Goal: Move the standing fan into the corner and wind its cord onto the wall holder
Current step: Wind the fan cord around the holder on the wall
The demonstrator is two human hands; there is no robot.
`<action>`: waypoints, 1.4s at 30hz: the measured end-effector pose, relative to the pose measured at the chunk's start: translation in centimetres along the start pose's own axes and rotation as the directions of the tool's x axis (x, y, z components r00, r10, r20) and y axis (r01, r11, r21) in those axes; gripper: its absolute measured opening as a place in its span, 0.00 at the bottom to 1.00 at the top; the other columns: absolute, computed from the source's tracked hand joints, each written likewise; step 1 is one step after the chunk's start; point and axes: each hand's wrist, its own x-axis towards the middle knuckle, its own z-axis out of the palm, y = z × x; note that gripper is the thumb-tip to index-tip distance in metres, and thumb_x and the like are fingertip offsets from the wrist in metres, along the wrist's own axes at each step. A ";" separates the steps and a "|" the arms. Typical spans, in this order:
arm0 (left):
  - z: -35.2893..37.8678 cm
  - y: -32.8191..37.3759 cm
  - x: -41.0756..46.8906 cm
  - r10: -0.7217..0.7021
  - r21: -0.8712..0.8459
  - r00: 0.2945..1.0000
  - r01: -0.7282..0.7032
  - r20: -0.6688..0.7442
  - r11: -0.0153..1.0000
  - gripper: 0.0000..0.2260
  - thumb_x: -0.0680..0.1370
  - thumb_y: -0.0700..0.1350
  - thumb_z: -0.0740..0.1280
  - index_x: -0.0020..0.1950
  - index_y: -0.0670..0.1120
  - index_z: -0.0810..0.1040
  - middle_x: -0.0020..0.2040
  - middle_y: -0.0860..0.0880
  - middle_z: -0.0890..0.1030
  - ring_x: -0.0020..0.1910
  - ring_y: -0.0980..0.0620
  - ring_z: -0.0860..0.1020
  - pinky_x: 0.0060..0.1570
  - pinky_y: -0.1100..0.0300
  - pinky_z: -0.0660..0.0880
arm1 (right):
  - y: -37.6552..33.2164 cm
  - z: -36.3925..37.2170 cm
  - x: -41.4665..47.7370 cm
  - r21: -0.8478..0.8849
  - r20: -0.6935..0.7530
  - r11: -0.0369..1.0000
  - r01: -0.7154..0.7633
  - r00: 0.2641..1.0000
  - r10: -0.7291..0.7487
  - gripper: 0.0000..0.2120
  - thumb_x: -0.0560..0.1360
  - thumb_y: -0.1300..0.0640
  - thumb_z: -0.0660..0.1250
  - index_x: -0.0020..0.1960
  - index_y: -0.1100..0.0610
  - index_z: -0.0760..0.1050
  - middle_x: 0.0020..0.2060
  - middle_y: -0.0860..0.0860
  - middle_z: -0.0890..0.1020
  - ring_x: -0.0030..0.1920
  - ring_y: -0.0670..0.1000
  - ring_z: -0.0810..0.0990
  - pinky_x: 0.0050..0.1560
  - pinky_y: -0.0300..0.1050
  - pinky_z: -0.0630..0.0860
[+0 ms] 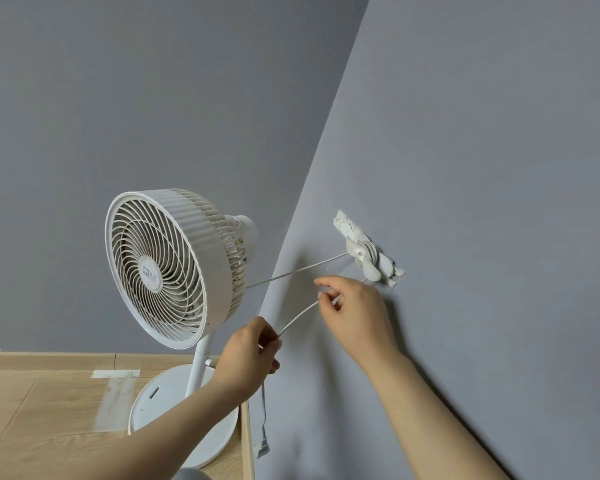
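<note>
A white standing fan [167, 268] stands in the corner where two grey walls meet, its round base [174, 403] on the wood floor. A white cord [298, 270] runs taut from behind the fan head to a white wall holder [364, 256] on the right wall, where several turns are wound. Another stretch of cord [297, 318] spans between my hands. My right hand [354, 313] pinches it just below and left of the holder. My left hand [253, 355] grips it lower, in front of the fan's pole.
A pale strip of tape residue [115, 374] marks the floor by the skirting board. A grey peeled strip [264, 424] hangs low on the right wall near the wooden skirting [246, 441].
</note>
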 end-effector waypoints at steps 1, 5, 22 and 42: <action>-0.1 0.0 0.0 0.007 -0.013 1.000 -0.007 -0.008 1.000 0.06 0.79 0.38 0.63 0.42 0.44 0.70 0.38 0.43 0.81 0.25 0.59 0.79 0.27 0.70 0.73 | -0.1 -0.1 0.1 -0.024 0.016 0.999 0.025 1.000 -0.025 0.12 0.74 0.58 0.65 0.56 0.50 0.81 0.42 0.47 0.82 0.37 0.49 0.78 0.45 0.48 0.79; -0.1 -0.1 -0.2 0.017 -0.085 1.000 -0.018 -0.011 0.996 0.08 0.80 0.38 0.60 0.42 0.47 0.68 0.35 0.44 0.84 0.29 0.51 0.81 0.36 0.55 0.81 | -0.4 -0.7 0.9 -0.216 0.223 0.968 0.127 0.972 -0.077 0.13 0.74 0.56 0.65 0.58 0.49 0.79 0.51 0.45 0.77 0.44 0.49 0.80 0.48 0.46 0.77; -2.3 -0.6 -0.7 0.049 -0.087 0.998 -0.051 -0.026 0.995 0.05 0.78 0.42 0.65 0.45 0.45 0.80 0.34 0.49 0.84 0.31 0.53 0.81 0.39 0.58 0.80 | -2.1 -1.0 5.9 -0.407 0.494 0.841 0.356 0.860 -0.125 0.08 0.76 0.62 0.63 0.49 0.56 0.80 0.46 0.50 0.78 0.47 0.53 0.77 0.46 0.45 0.72; -1.4 -1.0 1.2 0.065 -0.110 0.998 -0.067 -0.021 0.992 0.06 0.78 0.41 0.65 0.43 0.46 0.79 0.33 0.50 0.84 0.32 0.55 0.81 0.41 0.59 0.80 | -1.8 -2.5 13.5 -0.361 0.570 0.888 0.284 0.821 -0.031 0.05 0.75 0.66 0.64 0.44 0.60 0.78 0.31 0.49 0.77 0.31 0.51 0.82 0.40 0.44 0.78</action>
